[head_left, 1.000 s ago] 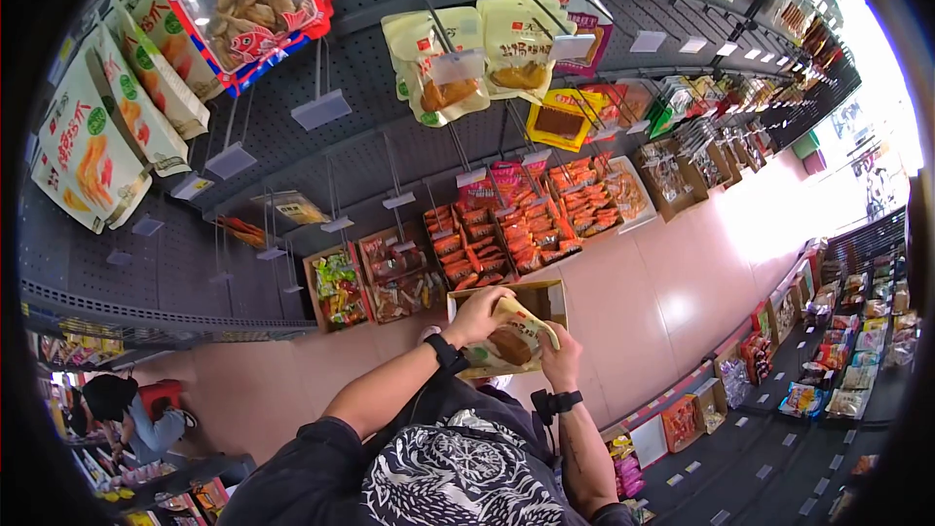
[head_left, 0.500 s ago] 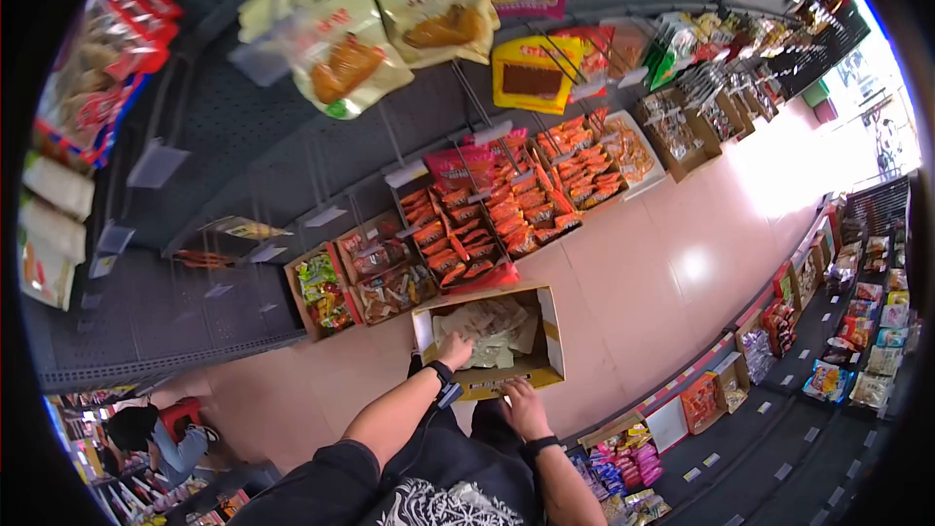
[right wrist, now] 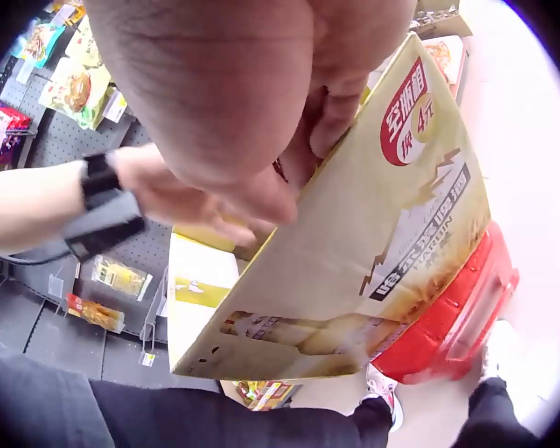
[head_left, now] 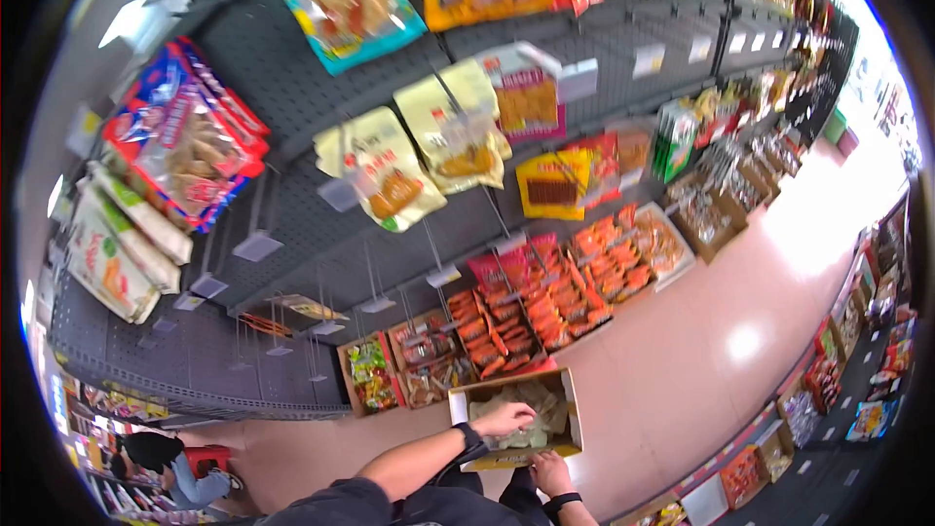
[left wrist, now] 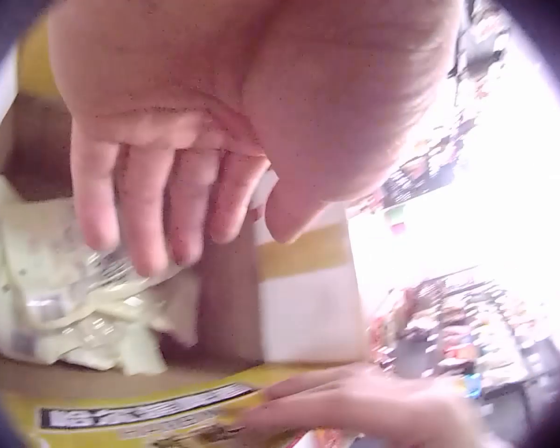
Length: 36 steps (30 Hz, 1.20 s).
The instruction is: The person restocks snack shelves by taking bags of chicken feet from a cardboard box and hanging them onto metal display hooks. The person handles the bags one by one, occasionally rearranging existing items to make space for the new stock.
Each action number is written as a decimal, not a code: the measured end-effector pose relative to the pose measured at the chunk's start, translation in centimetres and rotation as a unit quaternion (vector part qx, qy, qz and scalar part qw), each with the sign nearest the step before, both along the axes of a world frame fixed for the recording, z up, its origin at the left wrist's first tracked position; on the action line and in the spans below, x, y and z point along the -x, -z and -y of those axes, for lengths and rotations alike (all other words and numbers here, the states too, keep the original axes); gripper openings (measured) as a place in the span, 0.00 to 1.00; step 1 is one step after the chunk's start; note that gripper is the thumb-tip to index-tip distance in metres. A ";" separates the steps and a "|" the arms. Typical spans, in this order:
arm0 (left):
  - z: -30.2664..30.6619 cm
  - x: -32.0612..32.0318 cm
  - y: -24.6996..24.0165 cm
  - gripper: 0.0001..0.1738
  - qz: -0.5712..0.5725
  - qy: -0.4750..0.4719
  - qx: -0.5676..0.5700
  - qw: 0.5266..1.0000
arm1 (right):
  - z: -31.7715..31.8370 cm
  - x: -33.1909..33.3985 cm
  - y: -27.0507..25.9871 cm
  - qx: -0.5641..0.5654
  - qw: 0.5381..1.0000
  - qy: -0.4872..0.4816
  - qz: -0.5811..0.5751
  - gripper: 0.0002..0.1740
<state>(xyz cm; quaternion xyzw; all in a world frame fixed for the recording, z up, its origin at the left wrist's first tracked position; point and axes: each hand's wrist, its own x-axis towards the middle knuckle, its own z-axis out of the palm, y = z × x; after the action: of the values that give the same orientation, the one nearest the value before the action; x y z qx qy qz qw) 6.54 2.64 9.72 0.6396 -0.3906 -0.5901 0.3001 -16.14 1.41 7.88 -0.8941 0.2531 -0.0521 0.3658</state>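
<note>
One pegboard rack (head_left: 282,78) hung with snack bags fills the wall ahead of me. One open-topped cardboard box (head_left: 571,417) is held in front of me, below the rack. One red crate (right wrist: 462,308) shows past the box's lower edge. Both of my hands are at the box.

- Right hand (head_left: 551,474): fingers (right wrist: 329,110) curled on the near wall, grasping the box.
- Left hand (head_left: 503,419): inside the box, fingers (left wrist: 147,224) loose and nearly straight, tips at the heap of pale packets (left wrist: 47,299), gripping none.

Packet count: cannot tell.
</note>
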 end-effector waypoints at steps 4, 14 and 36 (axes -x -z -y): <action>1.6 -9.1 -17.1 0.09 0.246 -0.247 0.299 0.888 | 0.0 0.8 2.5 -0.005 0.999 -0.043 -0.024 0.10; 10.0 -33.4 -28.3 0.45 0.300 -0.471 0.456 0.693 | -0.5 0.6 -6.5 -0.005 0.993 0.101 -0.056 0.16; 11.1 -34.1 -31.4 0.17 0.257 -0.411 0.445 0.753 | -18.7 -1.2 -2.0 -0.317 0.732 0.594 0.100 0.16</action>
<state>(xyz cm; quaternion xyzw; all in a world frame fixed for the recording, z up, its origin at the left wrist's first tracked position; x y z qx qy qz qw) 40.68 -8.43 41.10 0.6602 -0.3713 0.0176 0.6527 -14.90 20.15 9.93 -0.3829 0.6967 -0.2650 0.5457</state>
